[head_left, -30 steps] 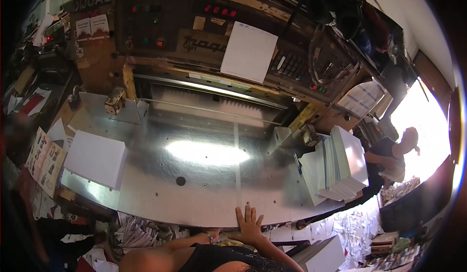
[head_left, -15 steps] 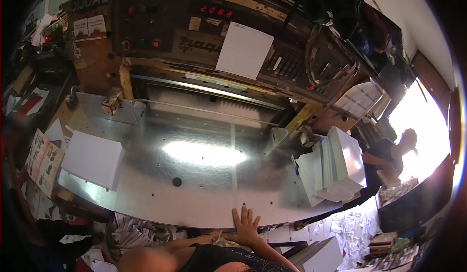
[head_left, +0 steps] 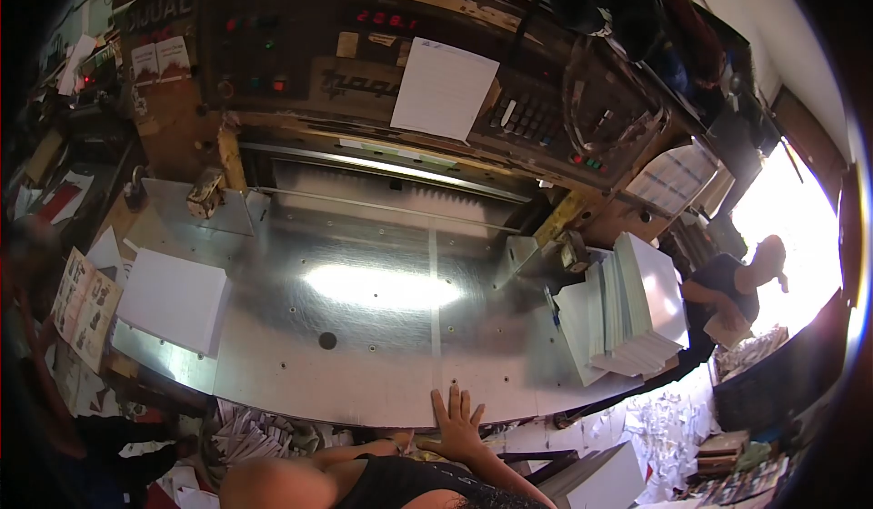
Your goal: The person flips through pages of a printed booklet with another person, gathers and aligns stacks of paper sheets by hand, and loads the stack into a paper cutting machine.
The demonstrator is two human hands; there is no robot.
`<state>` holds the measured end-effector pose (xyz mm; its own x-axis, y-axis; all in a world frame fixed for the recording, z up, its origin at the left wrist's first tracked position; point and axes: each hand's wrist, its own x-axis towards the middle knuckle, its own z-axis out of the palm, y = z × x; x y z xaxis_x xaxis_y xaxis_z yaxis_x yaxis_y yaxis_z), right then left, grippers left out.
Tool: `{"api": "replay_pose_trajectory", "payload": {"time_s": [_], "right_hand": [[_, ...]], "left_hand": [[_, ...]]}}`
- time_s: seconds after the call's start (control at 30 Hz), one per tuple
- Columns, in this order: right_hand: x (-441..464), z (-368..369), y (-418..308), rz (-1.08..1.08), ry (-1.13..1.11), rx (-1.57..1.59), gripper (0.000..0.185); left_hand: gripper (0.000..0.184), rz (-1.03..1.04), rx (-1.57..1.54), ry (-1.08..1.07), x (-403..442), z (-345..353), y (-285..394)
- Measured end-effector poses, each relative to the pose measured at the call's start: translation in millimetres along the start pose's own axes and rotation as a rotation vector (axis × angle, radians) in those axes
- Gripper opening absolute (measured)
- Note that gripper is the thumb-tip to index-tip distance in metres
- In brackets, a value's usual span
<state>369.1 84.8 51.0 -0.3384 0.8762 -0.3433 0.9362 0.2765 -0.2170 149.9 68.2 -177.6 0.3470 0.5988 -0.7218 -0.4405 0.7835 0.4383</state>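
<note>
My right hand [head_left: 457,425] lies palm down with fingers spread on the front edge of the metal table [head_left: 364,386] of a paper cutting machine. Nothing is in it. Low in front of my body, just below the table edge, is my left hand [head_left: 401,439]; its fingers are mostly hidden. To the right of the table surface, a thick stack of white paper [head_left: 647,291] leans in several blocks. A flat stack of white sheets [head_left: 173,295] rests at the left. A lined sheet [head_left: 446,88] hangs on the control panel [head_left: 309,54] above.
Metal side guides [head_left: 516,262] flank the cutting opening. Paper strips [head_left: 245,432] lie under the table. A white block of paper [head_left: 596,482] stands low right. Near the bright doorway a co-worker [head_left: 727,295] holds paper. A blurred person [head_left: 41,345] appears at the left edge.
The red digits on the display look different. My view has shifted slightly. The co-worker at the right has moved a little; my right hand stays on the table edge.
</note>
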Motion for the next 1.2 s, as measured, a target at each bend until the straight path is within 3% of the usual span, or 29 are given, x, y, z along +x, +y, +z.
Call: {"api": "replay_pose_trajectory", "payload": {"time_s": [0.6,1.2], "right_hand": [[-2,-3,2,-0.033,0.008,0.015,0.128],[-1,0,3,-0.025,0.011,0.018,0.131]], "left_hand": [[0.034,0.056,0.104,0.134,-17,-21,-8],[0.035,0.035,0.157,0.037,-2,9,-20]]}}
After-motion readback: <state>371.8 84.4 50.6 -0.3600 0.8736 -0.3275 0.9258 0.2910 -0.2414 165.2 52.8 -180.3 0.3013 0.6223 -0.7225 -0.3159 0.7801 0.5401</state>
